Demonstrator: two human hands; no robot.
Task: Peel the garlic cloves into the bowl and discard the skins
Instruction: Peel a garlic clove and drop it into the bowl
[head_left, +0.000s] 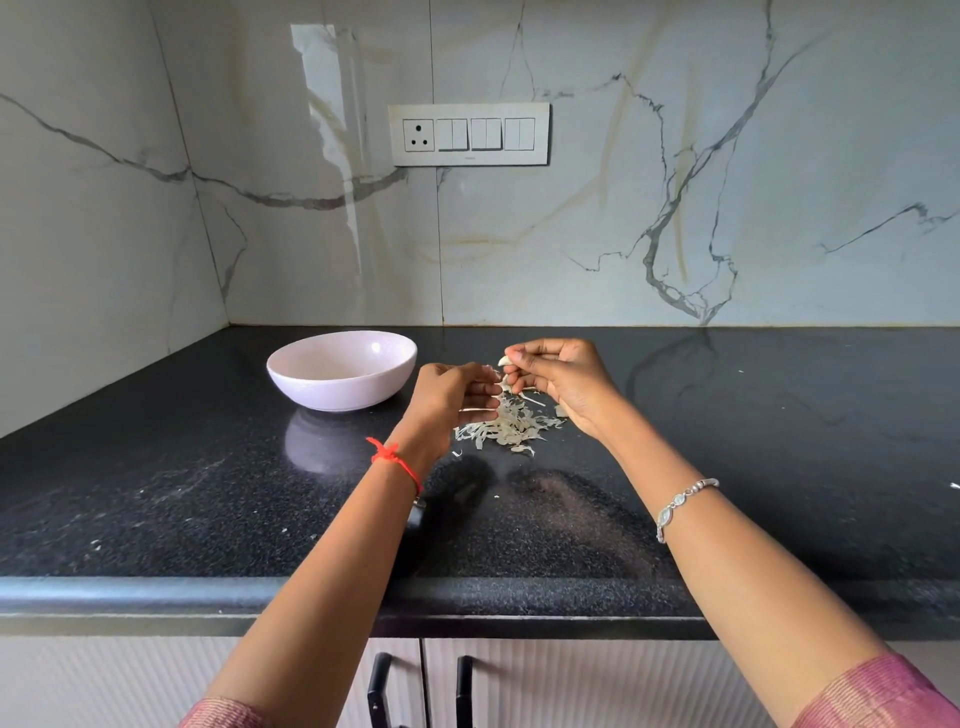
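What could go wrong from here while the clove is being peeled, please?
The garlic clove, pinched between the left hand and right hand, is over the pile of skins, not the bowl. If it slips, it may land among them. The skins lie loose on the black countertop, so a sweep of an arm could scatter them.

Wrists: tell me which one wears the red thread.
The left wrist, on the bowl's side, wears the red thread; the right wrist wears a silver beaded bracelet instead.
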